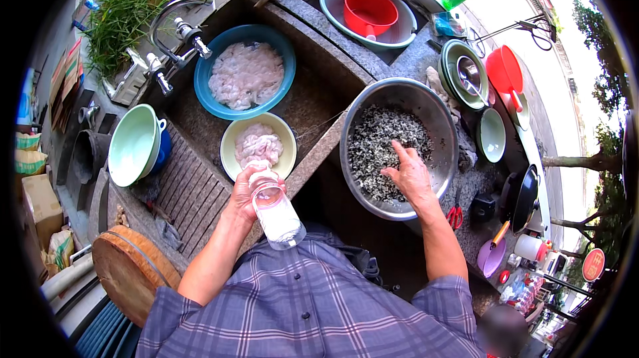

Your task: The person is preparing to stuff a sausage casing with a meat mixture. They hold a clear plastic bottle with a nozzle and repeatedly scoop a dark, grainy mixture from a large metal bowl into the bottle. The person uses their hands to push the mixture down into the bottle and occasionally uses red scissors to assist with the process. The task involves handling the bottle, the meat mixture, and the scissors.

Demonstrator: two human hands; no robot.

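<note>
My left hand [245, 193] grips a clear plastic bottle [279, 218] with its bottom cut off; whitish casing is bunched around its upper end. Just beyond it, a cream bowl [291, 155] holds a pale pink heap of casing [258, 144]. My right hand [412, 173] is over the large steel basin [447, 158], thumb and index finger spread, at the surface of a dark-and-white grain-like mixture [374, 153]; whether it touches the mixture is unclear. A blue basin [288, 78] with more pale, wet casing [247, 76] stands in the stone sink.
A chrome faucet [167, 13] reaches over the sink's left side. Green bowls [134, 143] and a round wooden chopping block [125, 268] are at the left. Right of the steel basin are red-handled scissors [455, 217], stacked bowls [449, 76] and a dark pan [526, 198].
</note>
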